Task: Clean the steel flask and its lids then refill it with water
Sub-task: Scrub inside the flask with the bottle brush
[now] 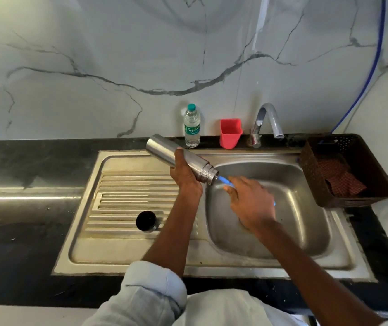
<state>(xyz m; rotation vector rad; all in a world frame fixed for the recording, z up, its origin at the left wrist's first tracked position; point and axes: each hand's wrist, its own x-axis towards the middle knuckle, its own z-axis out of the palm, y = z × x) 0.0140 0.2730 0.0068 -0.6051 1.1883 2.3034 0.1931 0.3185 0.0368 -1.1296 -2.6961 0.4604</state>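
Nearby, plastic bottle (191, 127), red cup (230, 132), basket (352, 198) (cloth inside), lid (146, 221) on drainboard

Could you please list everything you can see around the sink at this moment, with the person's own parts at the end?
steel flask: one, silver, tilted mouth-down over the basin
blue brush handle: one, at the flask mouth
black lid: one, on the drainboard
sink: one, steel
tap: one, chrome, behind the basin
water bottle: one, clear, green cap, by the wall
red cup: one, beside the tap
basket: one, brown, right counter, holding checked cloth
left hand: grips flask
right hand: holds brush handle
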